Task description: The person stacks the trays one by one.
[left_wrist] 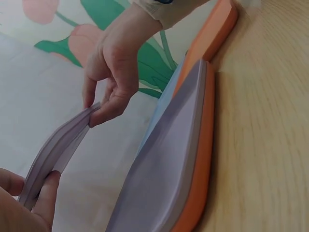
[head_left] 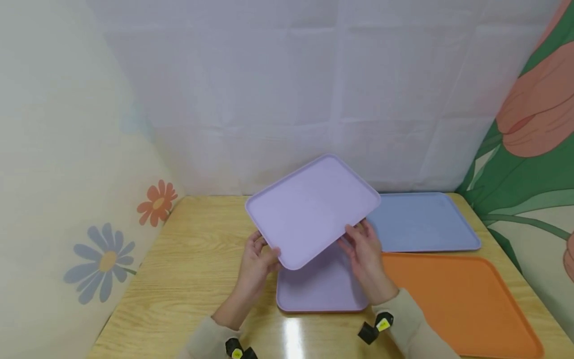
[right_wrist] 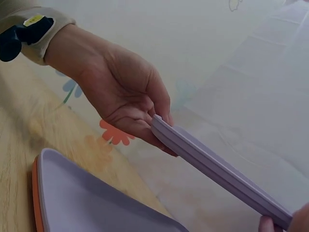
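Note:
A light purple rectangular tray [head_left: 314,209] is held up at a tilt above the table. My left hand [head_left: 256,257] pinches its lower left edge, with the thumb on top and the fingers beneath. On the near right edge, my right hand [head_left: 364,252] grips the same tray, thumb over the rim. Its side shows lengthwise lines in the right wrist view; whether it is one tray or several nested ones I cannot tell. Below it lies another purple tray [head_left: 323,291], partly covered from above. An orange layer [left_wrist: 205,154] shows directly under that lower tray.
To the right, a large orange tray [head_left: 462,299] lies on the wooden table [head_left: 193,279], partly behind my right forearm. A blue tray [head_left: 421,224] sits farther back, near the white cloth [head_left: 251,99]. Flower-printed walls [head_left: 54,164] flank the table.

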Demonstrator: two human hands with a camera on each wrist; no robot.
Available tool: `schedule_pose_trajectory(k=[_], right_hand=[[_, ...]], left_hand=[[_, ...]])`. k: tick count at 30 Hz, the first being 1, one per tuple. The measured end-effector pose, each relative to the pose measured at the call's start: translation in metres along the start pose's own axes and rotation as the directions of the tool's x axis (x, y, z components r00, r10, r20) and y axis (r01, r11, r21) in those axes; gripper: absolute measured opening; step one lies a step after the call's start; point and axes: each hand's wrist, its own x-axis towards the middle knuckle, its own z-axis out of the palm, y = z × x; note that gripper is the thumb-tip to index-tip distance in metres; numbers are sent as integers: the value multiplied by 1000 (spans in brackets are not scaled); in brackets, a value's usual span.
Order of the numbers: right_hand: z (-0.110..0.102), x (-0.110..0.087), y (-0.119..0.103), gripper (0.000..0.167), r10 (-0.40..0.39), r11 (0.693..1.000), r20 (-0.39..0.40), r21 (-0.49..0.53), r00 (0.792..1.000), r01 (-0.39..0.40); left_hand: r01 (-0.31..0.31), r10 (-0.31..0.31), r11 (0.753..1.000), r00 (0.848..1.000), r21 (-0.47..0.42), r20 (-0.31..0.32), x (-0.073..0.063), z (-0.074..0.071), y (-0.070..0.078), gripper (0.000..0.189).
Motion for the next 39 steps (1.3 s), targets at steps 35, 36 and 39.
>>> schedule_pose_trajectory(k=[35, 36, 39], right_hand=[[-64, 21, -52, 67, 267, 892, 387, -447, 883, -74], [-64, 22, -53, 67, 274, 887, 393, -455, 878, -73], [-65, 24, -55, 70, 292, 875, 397, -478, 870, -75]], left_hand=[[78, -276, 895, 870, 439, 409, 53, -53, 39, 63], [78, -276, 896, 869, 437, 411, 53, -51, 37, 64], [71, -269, 903, 863, 424, 427, 51, -47, 32, 67]])
